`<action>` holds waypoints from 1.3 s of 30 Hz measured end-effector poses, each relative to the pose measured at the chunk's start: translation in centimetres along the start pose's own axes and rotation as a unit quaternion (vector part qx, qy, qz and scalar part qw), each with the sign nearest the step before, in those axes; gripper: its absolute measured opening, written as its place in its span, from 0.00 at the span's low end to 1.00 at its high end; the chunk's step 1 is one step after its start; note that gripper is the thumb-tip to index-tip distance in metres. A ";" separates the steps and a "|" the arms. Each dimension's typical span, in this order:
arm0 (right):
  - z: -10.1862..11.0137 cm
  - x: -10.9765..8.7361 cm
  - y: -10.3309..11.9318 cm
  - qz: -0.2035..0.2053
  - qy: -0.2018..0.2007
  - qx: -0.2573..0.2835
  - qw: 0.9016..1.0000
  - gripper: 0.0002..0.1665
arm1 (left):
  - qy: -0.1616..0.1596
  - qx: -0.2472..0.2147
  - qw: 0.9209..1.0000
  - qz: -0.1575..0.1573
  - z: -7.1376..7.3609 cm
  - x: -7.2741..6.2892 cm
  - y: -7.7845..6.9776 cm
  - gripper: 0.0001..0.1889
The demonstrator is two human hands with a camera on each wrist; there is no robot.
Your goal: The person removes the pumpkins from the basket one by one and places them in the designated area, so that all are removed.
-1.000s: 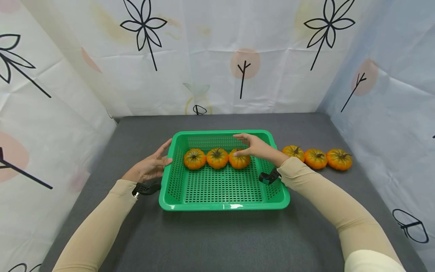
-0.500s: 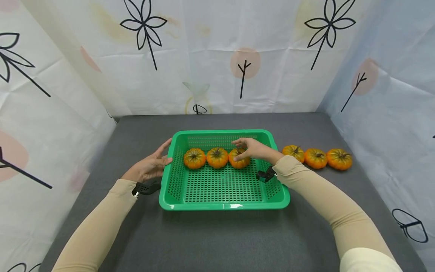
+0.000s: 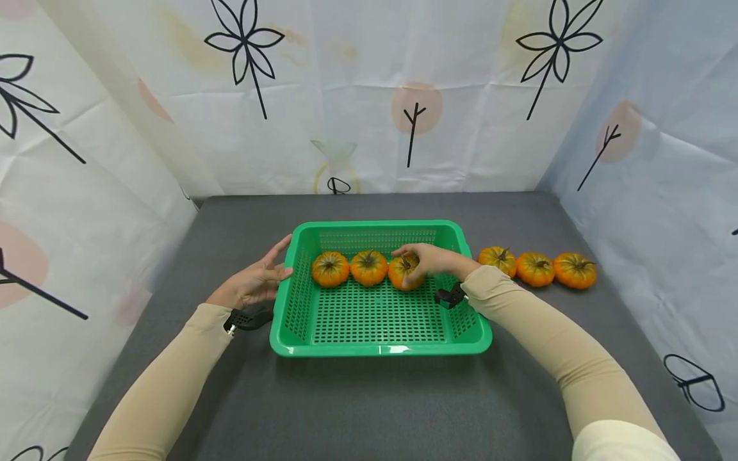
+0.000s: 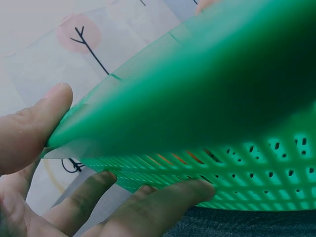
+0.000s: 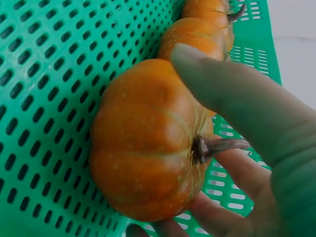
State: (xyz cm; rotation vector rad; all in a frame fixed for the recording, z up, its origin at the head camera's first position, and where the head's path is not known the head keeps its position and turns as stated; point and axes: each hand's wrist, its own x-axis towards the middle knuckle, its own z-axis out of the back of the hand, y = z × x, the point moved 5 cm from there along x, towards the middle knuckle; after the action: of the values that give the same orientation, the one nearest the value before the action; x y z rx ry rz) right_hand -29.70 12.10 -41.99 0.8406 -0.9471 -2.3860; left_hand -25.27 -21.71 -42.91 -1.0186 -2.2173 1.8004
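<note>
Three small orange pumpkins sit in a row inside a green plastic basket (image 3: 380, 351): the left one (image 3: 330, 269), the middle one (image 3: 369, 268) and the right pumpkin (image 3: 401, 272). My right hand (image 3: 432, 261) has its thumb and fingers curled about the right pumpkin. Up close in the right wrist view, that pumpkin (image 5: 148, 148) shows a short brown stem, with the thumb over its near side and fingers at its far side. At the basket's left end, my left hand (image 3: 254, 282) holds the rim, its thumb at the edge and fingers (image 4: 168, 202) against the slotted outer wall.
To the right of the basket, three more pumpkins (image 3: 536, 269) lie in a line on the grey tabletop (image 3: 369, 410). White cloth walls (image 3: 357, 115) with printed flowers and twigs enclose the table at the back and sides.
My right hand has come down from above the right pumpkin, and its fingers have closed around it. The left hand, the basket and the other pumpkins keep their places.
</note>
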 end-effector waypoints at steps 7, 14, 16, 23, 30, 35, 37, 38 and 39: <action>-0.3 0.0 -0.2 0.002 0.011 -0.020 1.000 0.47 | -0.001 -0.001 1.000 -0.002 0.1 0.1 0.0 0.46; -0.3 0.0 -0.2 0.000 0.009 -0.034 0.999 0.48 | -0.004 -0.005 1.000 0.001 -0.1 0.0 0.0 0.47; -0.4 0.0 -0.2 -0.001 0.008 -0.036 0.999 0.48 | -0.006 -0.003 1.000 0.000 -0.1 0.0 0.0 0.47; -0.4 -0.1 -0.2 -0.001 0.005 -0.040 0.999 0.47 | -0.007 -0.008 1.000 0.004 -0.1 0.0 0.1 0.46; -0.4 0.0 -0.3 0.000 0.000 -0.046 0.999 0.47 | -0.007 0.004 1.000 -0.002 0.0 0.0 0.1 0.46; -0.2 -0.1 -0.2 -0.009 -0.006 -0.043 0.999 0.46 | -0.006 -0.005 1.000 0.002 0.0 0.0 0.1 0.46; -0.1 -0.3 -0.1 -0.014 -0.012 -0.038 0.999 0.46 | -0.005 -0.005 1.000 0.002 -0.1 0.0 0.1 0.47; -0.1 -0.4 0.0 -0.019 -0.016 -0.035 0.999 0.45 | -0.005 -0.005 1.000 0.002 -0.1 0.0 0.1 0.47; 0.0 -0.5 0.1 -0.023 -0.020 -0.033 0.999 0.45 | -0.004 -0.003 1.000 0.001 -0.1 0.0 0.1 0.47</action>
State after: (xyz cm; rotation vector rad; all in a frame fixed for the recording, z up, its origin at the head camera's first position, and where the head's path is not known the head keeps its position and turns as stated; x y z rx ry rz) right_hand -29.32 12.37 -41.69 0.8007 -0.8687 -2.4678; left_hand -25.17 -21.65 -42.96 -1.0157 -2.2296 1.8030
